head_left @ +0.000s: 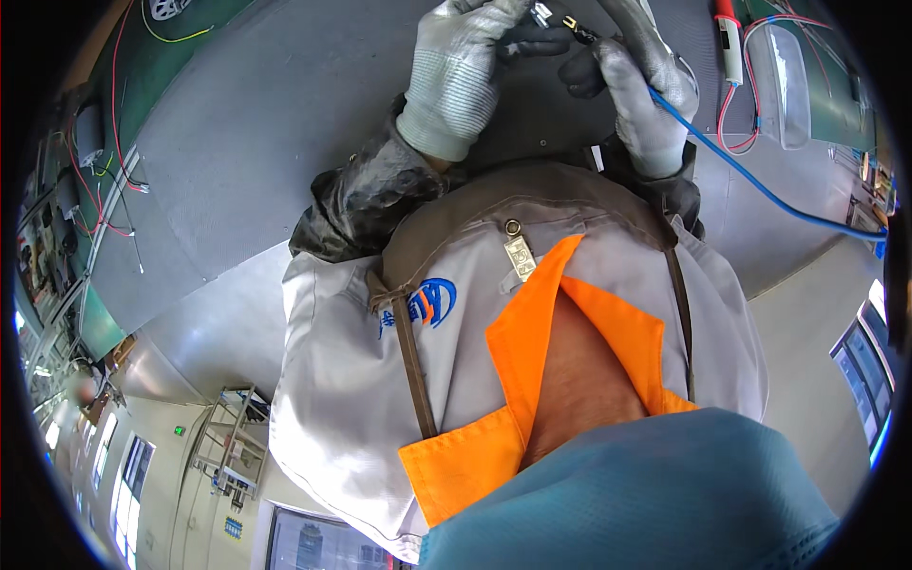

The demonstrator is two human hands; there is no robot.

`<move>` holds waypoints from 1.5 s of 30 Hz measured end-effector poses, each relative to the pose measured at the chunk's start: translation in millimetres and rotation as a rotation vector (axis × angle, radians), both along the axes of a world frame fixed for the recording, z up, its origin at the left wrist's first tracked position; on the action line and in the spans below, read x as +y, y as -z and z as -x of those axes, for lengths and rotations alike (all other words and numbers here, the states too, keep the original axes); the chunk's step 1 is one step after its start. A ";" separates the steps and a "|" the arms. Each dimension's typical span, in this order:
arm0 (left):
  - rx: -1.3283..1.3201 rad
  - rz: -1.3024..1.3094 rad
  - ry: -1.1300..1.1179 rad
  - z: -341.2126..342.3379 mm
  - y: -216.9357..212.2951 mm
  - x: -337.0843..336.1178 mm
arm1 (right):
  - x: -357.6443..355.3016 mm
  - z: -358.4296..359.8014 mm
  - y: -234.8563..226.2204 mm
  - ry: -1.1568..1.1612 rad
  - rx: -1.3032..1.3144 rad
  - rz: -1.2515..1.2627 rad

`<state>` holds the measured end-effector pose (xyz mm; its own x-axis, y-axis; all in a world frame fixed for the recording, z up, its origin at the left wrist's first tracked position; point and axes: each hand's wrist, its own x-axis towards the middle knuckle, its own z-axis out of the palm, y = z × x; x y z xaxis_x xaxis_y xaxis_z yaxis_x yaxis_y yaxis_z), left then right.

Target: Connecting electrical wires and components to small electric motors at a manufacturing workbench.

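Both of my hands wear grey-white gloves with dark patches and meet at the top of the view, over the grey work surface (285,123). My left hand (461,71) is closed, pinching a small silvery connector piece (541,13) at its fingertips. Close beside it, my right hand (651,90) is closed around a dark lead whose brass-coloured terminal (574,25) points toward the silvery piece. Whether the two metal parts touch is unclear. From the right hand a blue cord (760,186) runs off to the right. The upper edge crops parts of both hands.
To the right lie a red-and-white pen-shaped tool (730,52) with a reddish cable and a clear plastic box (787,90). At the left, a grey cylinder (89,133) with red, yellow and black wires rests on a green surface. Behind stands a metal rack (231,445).
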<state>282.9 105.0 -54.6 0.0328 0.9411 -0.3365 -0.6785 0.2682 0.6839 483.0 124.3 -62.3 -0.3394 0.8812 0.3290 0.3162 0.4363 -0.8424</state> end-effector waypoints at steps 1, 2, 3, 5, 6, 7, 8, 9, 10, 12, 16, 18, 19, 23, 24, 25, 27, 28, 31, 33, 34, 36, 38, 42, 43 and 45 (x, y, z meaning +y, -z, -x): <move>-0.014 -0.009 0.002 -2.2 -0.2 0.2 | -0.2 0.3 1.5 0.007 -0.012 -0.020; -0.028 -0.017 0.003 -4.1 0.1 0.0 | 0.7 1.0 1.9 0.012 -0.028 -0.038; -0.027 -0.015 0.002 -5.8 -0.2 0.2 | 1.8 2.2 2.7 0.018 -0.045 -0.052; -0.093 0.015 -0.007 -8.8 -0.7 -0.1 | 2.9 4.2 3.6 0.018 -0.073 -0.069; -0.091 0.015 -0.013 -9.5 1.4 0.6 | 5.0 5.0 4.1 0.014 -0.083 -0.077; -0.116 0.020 -0.028 -10.1 5.3 1.0 | 6.2 6.3 4.5 0.011 -0.094 -0.085; -0.141 0.024 -0.042 -10.1 7.5 1.5 | 7.0 7.9 5.9 0.007 -0.103 -0.092; -0.142 0.026 -0.042 -10.0 7.0 2.3 | 8.1 7.5 5.5 0.010 -0.115 -0.097; -0.098 0.012 -0.036 -9.8 5.7 2.6 | 8.5 7.7 6.1 0.013 -0.123 -0.101; -0.051 -0.002 -0.031 -10.0 2.8 3.2 | 8.9 7.4 5.6 0.014 -0.143 -0.111; -0.138 0.023 -0.028 -12.2 3.6 3.9 | 9.0 10.0 6.5 0.018 -0.155 -0.122; -0.151 0.026 -0.036 -15.0 17.7 2.3 | 9.1 11.7 7.2 0.019 -0.155 -0.125; -0.084 -0.062 -0.056 -17.4 30.5 1.9 | 8.6 12.2 6.9 0.024 -0.157 -0.127; -0.124 -0.039 -0.043 -34.3 13.0 -0.6 | 2.0 16.4 9.9 0.102 -0.079 -0.072; -0.126 -0.046 -0.033 -33.1 18.3 0.2 | 2.9 18.3 12.6 0.106 -0.056 -0.074; -0.125 -0.084 -0.039 -32.3 31.2 2.6 | 3.2 17.7 12.3 0.092 0.001 0.022; -0.148 -0.358 -0.116 -32.3 72.1 11.2 | 15.2 14.9 29.7 0.001 0.043 0.074; 0.589 -0.570 -0.091 -15.6 67.5 12.7 | 24.9 9.2 -12.8 -0.181 -0.119 0.589; 0.907 -0.608 -0.230 -19.4 70.8 15.3 | 67.2 -42.6 2.2 -0.123 -0.541 -0.343; -0.109 -0.175 -0.163 -12.1 48.5 8.2 | 101.6 -101.0 24.6 0.305 -0.444 -0.112; -0.228 -0.105 -0.173 -6.2 52.7 6.7 | 121.3 -123.2 38.1 0.441 -0.630 -0.069; -0.306 -0.188 -0.058 -11.4 66.0 6.4 | 191.1 -259.2 139.3 0.665 -1.209 -0.317; -0.402 -0.221 -0.015 -6.7 69.8 5.1 | 210.2 -279.8 180.7 0.628 -1.286 -0.638; -0.265 -0.103 -0.101 -6.7 54.4 1.7 | 162.0 -115.1 51.2 0.364 -0.055 0.316; -0.226 -0.105 -0.090 -8.1 56.5 0.0 | 162.8 -94.4 43.5 0.198 0.120 0.314; 0.108 -0.298 -0.116 -6.5 60.1 -0.9 | 167.4 -33.4 4.3 0.020 0.087 0.478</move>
